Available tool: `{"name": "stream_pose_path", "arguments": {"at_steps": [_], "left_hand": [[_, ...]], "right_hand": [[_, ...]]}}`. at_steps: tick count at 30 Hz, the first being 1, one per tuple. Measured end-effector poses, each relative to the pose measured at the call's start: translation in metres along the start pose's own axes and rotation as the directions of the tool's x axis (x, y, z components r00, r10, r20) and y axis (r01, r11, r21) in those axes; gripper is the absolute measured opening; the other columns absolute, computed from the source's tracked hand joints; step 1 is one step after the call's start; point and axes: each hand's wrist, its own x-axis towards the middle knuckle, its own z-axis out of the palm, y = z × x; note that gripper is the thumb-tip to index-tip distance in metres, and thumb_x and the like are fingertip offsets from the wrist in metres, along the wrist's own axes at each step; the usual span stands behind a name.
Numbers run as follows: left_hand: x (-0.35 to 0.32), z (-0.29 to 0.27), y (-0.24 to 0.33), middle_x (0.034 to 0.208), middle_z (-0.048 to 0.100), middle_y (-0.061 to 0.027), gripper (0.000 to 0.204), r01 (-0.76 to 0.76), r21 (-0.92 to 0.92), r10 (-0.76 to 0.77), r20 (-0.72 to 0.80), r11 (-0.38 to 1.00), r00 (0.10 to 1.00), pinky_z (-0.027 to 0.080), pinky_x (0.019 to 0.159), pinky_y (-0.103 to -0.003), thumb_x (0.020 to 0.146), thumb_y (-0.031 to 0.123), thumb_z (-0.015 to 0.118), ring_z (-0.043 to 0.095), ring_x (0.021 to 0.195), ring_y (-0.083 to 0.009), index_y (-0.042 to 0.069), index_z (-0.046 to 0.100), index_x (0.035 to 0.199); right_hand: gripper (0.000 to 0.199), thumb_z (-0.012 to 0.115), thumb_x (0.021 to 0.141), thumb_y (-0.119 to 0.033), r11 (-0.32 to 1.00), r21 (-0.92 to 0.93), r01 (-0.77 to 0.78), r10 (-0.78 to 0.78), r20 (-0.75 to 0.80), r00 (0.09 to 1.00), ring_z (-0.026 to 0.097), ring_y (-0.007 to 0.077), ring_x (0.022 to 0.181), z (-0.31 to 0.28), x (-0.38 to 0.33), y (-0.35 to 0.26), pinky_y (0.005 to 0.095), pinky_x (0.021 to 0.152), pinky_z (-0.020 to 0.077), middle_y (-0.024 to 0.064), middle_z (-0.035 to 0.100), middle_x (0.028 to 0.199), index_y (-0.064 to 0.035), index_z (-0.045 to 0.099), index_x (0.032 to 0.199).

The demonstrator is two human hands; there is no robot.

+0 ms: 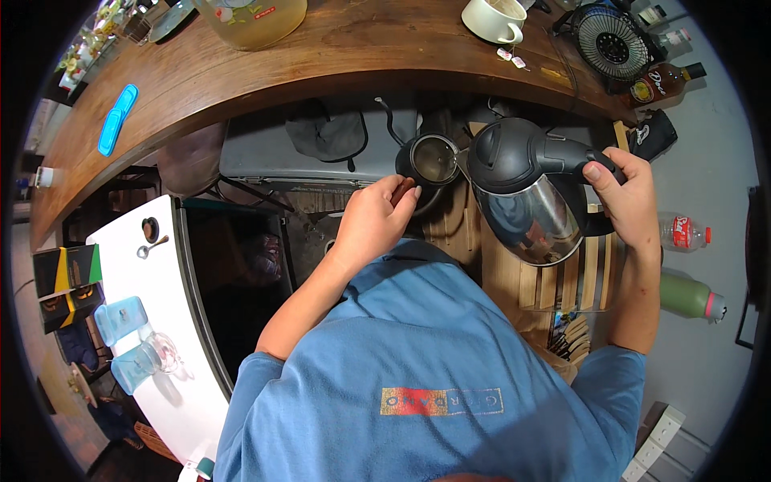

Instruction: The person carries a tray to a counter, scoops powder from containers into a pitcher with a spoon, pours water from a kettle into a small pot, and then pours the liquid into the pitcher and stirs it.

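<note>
My right hand (pixel 625 193) grips the black handle of an electric kettle (pixel 526 213) with a shiny metal body. The kettle is tilted left, its spout at the rim of a black gooseneck kettle (pixel 434 159). That smaller kettle stands uncovered, with a pale interior and a thin curved spout pointing up and left. I cannot make out whether water is flowing between them. Close against the gooseneck kettle's near left side is my left hand (pixel 377 210), its fingers curled and the thumb against them. Whatever those fingers hold is hidden.
A curved wooden counter (pixel 241 84) spans the far side, bearing a white mug (pixel 491 20), a small fan (pixel 614 44) and a blue plastic piece (pixel 118 120). Left is a white-topped cabinet (pixel 132 273) with clear blue containers. A slatted wooden rack (pixel 570 281) and a green flask (pixel 687 297) are right.
</note>
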Motion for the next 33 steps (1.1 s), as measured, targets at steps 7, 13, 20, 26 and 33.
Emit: {"name": "stream_pose_path", "arguments": {"at_steps": [7, 13, 20, 26, 33], "left_hand": [[-0.002, 0.002, 0.003, 0.078, 0.066, -0.0182, 0.032, 0.003, 0.003, -0.003, 0.010, 1.000, 1.000, 0.048, 0.067, -0.031, 0.091, 0.024, 0.061, 0.063, 0.070, -0.0184, -0.006, 0.064, 0.100], [-0.001, 0.002, 0.006, 0.077, 0.065, -0.0183, 0.031, 0.010, 0.002, -0.010, 0.012, 1.000, 1.000, 0.048, 0.067, -0.031, 0.090, 0.024, 0.061, 0.062, 0.069, -0.0194, -0.006, 0.064, 0.099], [-0.001, 0.002, 0.007, 0.075, 0.064, -0.0167, 0.031, 0.027, 0.003, -0.027, 0.021, 1.000, 0.999, 0.047, 0.066, -0.031, 0.090, 0.024, 0.061, 0.059, 0.067, -0.0172, -0.006, 0.063, 0.098], [-0.002, 0.003, 0.004, 0.074, 0.063, -0.0160, 0.030, 0.023, 0.008, -0.023, 0.019, 1.000, 1.000, 0.046, 0.065, -0.030, 0.090, 0.024, 0.062, 0.057, 0.066, -0.0167, -0.006, 0.063, 0.098], [-0.002, 0.000, 0.012, 0.079, 0.065, -0.0233, 0.029, 0.012, 0.039, -0.013, 0.022, 0.999, 1.000, 0.051, 0.068, -0.038, 0.090, 0.023, 0.060, 0.066, 0.077, -0.0366, -0.005, 0.063, 0.095]], "right_hand": [[0.034, 0.076, 0.082, -0.032, 1.000, 0.000, 0.007, -0.007, -0.002, 1.000, 0.046, 0.0027, 0.060, -0.002, -0.003, 0.001, 0.0201, 0.053, 0.0357, -0.0044, 0.055, 0.065, -0.0001, 0.065, 0.077], [0.033, 0.075, 0.082, -0.031, 1.000, 0.020, 0.013, -0.013, -0.005, 1.000, 0.046, 0.0024, 0.061, -0.003, -0.004, 0.002, 0.0200, 0.053, 0.0358, -0.0044, 0.055, 0.065, -0.0001, 0.065, 0.077], [0.033, 0.075, 0.082, -0.030, 1.000, 0.022, 0.006, -0.006, -0.010, 1.000, 0.045, 0.0025, 0.061, -0.002, -0.005, 0.002, 0.0200, 0.054, 0.0360, -0.0045, 0.055, 0.065, -0.0001, 0.065, 0.077], [0.034, 0.075, 0.082, -0.031, 1.000, 0.014, 0.016, -0.016, -0.015, 1.000, 0.045, 0.0026, 0.061, -0.002, -0.007, 0.004, 0.0203, 0.053, 0.0357, -0.0046, 0.054, 0.064, -0.0003, 0.065, 0.076], [0.034, 0.076, 0.082, -0.032, 1.000, 0.000, 0.007, -0.007, -0.027, 1.000, 0.044, 0.0023, 0.059, -0.001, -0.007, 0.003, 0.0205, 0.052, 0.0348, -0.0050, 0.053, 0.063, -0.0004, 0.064, 0.075]]}}
